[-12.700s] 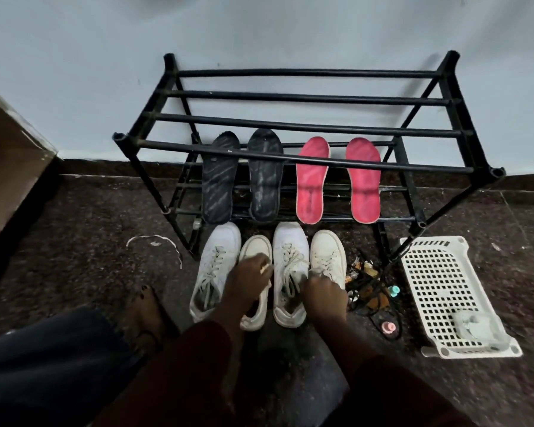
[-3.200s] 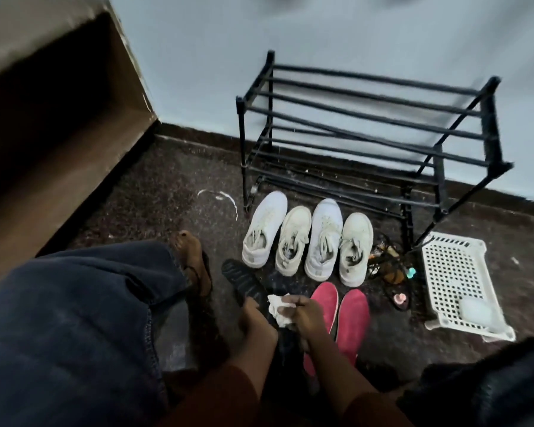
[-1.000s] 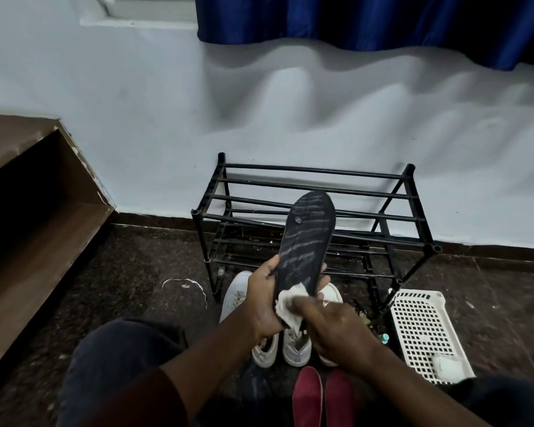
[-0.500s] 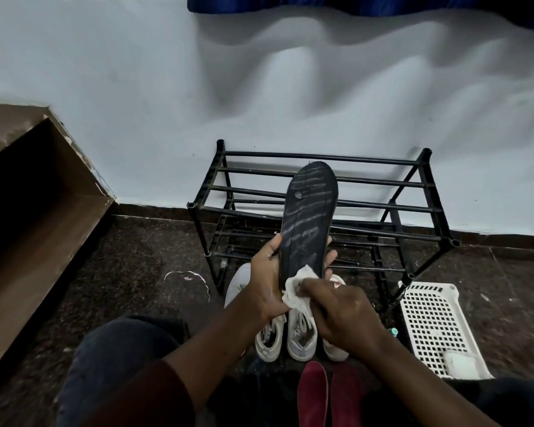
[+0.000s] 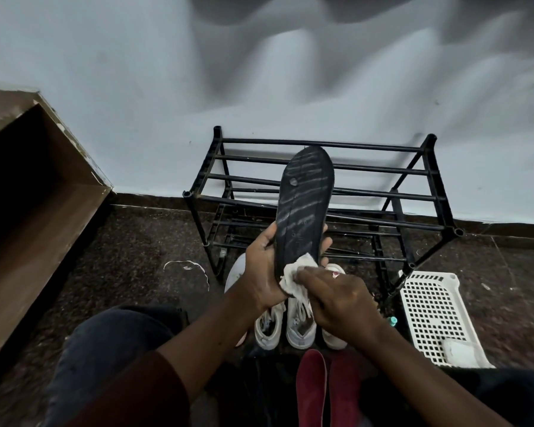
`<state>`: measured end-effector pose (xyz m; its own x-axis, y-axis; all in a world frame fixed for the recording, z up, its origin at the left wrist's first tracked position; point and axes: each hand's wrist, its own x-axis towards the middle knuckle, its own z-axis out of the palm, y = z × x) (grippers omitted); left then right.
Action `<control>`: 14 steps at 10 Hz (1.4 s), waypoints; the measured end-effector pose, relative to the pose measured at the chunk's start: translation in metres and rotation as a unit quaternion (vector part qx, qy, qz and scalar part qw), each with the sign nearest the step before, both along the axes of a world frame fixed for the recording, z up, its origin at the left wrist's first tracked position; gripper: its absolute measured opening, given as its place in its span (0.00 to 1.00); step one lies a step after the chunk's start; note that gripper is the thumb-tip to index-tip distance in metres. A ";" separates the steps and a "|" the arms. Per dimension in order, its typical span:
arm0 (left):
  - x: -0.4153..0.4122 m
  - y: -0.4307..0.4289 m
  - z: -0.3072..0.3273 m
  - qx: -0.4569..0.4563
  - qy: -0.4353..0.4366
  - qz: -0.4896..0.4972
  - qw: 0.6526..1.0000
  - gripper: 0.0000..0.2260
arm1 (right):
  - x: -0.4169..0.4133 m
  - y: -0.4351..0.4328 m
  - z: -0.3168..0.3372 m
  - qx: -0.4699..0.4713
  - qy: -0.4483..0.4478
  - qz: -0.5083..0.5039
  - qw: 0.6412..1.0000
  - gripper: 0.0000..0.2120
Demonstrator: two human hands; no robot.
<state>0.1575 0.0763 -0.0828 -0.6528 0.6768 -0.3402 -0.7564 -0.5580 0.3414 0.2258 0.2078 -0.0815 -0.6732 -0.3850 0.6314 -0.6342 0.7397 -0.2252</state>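
A black slipper (image 5: 304, 204) with pale streaks on its sole stands upright in front of me, sole toward the camera. My left hand (image 5: 261, 269) grips its lower end, thumb on the left edge and fingertips showing on the right edge. My right hand (image 5: 333, 298) holds a crumpled white cloth (image 5: 295, 275) against the heel part of the sole. Two red slippers (image 5: 326, 389) lie on the floor below my arms.
An empty black bar shoe rack (image 5: 383, 192) stands against the pale wall. Several white sneakers (image 5: 299, 325) sit in a row before it. A white perforated basket (image 5: 435, 315) lies at right, a brown wooden shelf (image 5: 28, 211) at left. My knee in dark jeans (image 5: 111, 343) is bottom left.
Since 12.7 s ago the slippers left the rack; I lifted one black slipper upright. Over the last second the view tilted down and the cloth stays at the heel end.
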 end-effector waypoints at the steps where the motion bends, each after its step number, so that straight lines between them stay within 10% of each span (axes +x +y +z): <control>1: 0.004 0.003 -0.002 -0.013 0.004 -0.015 1.000 0.28 | -0.006 -0.001 -0.002 -0.004 -0.021 -0.067 0.998 0.13; 4: 0.005 -0.002 0.004 -0.025 0.011 -0.007 1.000 0.29 | 0.008 -0.012 -0.001 -0.058 -0.034 0.052 0.996 0.12; 7: 0.002 -0.004 -0.008 -0.025 -0.041 -0.121 0.992 0.23 | -0.015 -0.016 0.009 -0.056 -0.069 -0.095 0.991 0.16; 8: 0.003 -0.014 0.003 -0.196 0.120 0.208 0.951 0.13 | -0.007 -0.022 0.007 -0.096 -0.083 -0.045 0.991 0.14; 9: 0.006 -0.010 -0.002 -0.052 -0.002 0.000 0.999 0.28 | 0.002 -0.028 0.002 -0.115 -0.086 0.025 0.989 0.12; 14: 0.003 -0.016 -0.002 -0.034 -0.026 -0.009 0.999 0.31 | -0.015 -0.046 0.012 -0.152 -0.141 -0.144 0.968 0.15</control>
